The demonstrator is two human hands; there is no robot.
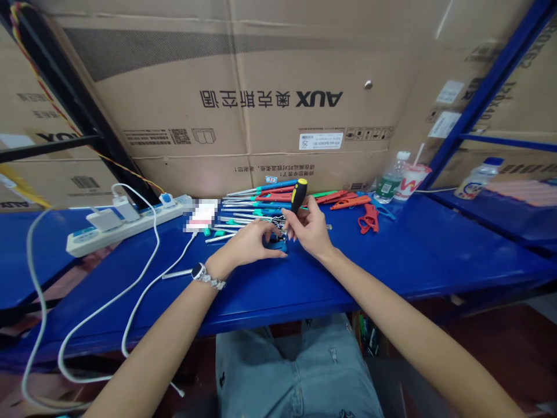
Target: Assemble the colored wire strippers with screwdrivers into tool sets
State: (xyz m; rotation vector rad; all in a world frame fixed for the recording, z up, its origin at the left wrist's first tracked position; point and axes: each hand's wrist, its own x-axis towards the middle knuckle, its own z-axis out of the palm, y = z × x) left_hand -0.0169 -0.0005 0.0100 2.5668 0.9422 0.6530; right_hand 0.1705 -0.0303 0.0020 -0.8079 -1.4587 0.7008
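Note:
A screwdriver with a black and yellow handle (299, 196) stands nearly upright in my right hand (314, 229), its fingers closed round the lower end. The tip points down between my hands and is hidden by the fingers. My left hand (252, 244), with a watch and bracelet at the wrist, grips a small blue plastic part (277, 245) between thumb and fingers, low over the blue table (261, 290). Thin wires (275, 220) show just above it. Beyond my hands lie several metal rods with blue, red and green handles (261, 203).
Orange and red plastic pieces (350, 200) lie to the right, near a water bottle (391, 177) and a paper cup (411, 181). At left sits a power strip (126, 225) with white cables (143, 278). A large cardboard sheet (270, 58) stands behind.

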